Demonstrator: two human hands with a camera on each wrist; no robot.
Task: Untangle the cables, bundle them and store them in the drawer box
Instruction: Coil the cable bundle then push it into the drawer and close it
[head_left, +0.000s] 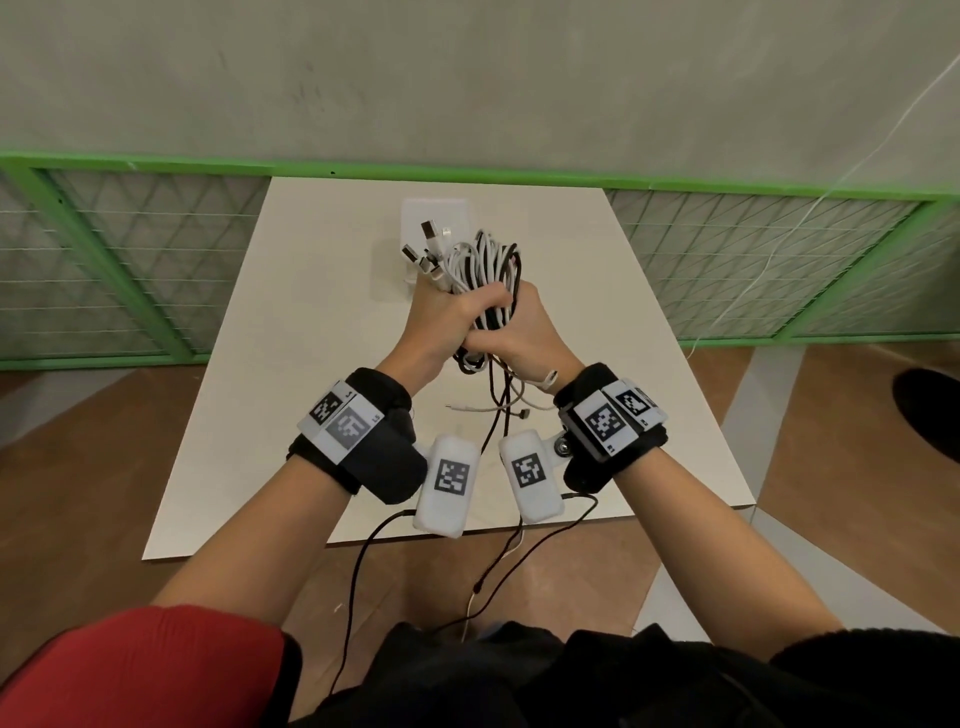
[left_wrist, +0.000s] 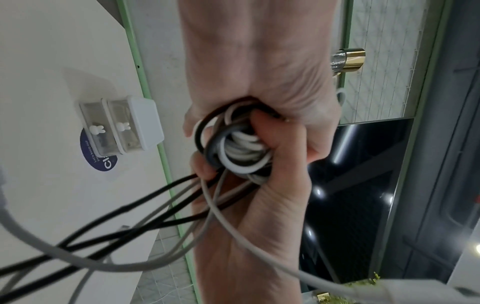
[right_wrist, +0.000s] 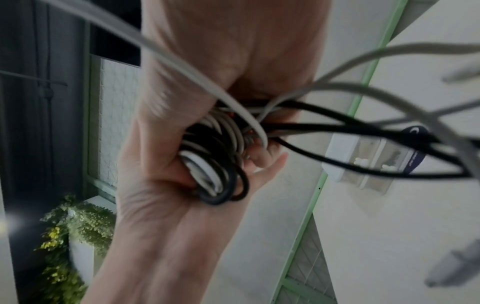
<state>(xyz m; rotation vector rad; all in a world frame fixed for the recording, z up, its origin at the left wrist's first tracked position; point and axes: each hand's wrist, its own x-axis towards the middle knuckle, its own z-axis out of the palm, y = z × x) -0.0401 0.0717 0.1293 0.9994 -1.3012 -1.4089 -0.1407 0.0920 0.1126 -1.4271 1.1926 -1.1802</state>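
Note:
A coil of black and white cables (head_left: 488, 270) is held up over the white table (head_left: 311, 364), its USB plugs (head_left: 430, 233) sticking out at the upper left. My left hand (head_left: 448, 317) grips the coil from the left and my right hand (head_left: 525, 335) grips it from the right, the fingers of both curled round it. Loose cable tails (head_left: 496, 408) hang down to the tabletop. The left wrist view shows the coil (left_wrist: 241, 153) between both fists. The small white drawer box (head_left: 437, 210) (left_wrist: 122, 127) (right_wrist: 369, 162) stands at the table's far edge, behind the cables.
A green-framed mesh fence (head_left: 130, 249) runs behind and beside the table. A round blue sticker (left_wrist: 100, 161) lies under the box. A potted plant (right_wrist: 78, 226) stands off the table. A dark shoe (head_left: 930, 410) is on the floor at right.

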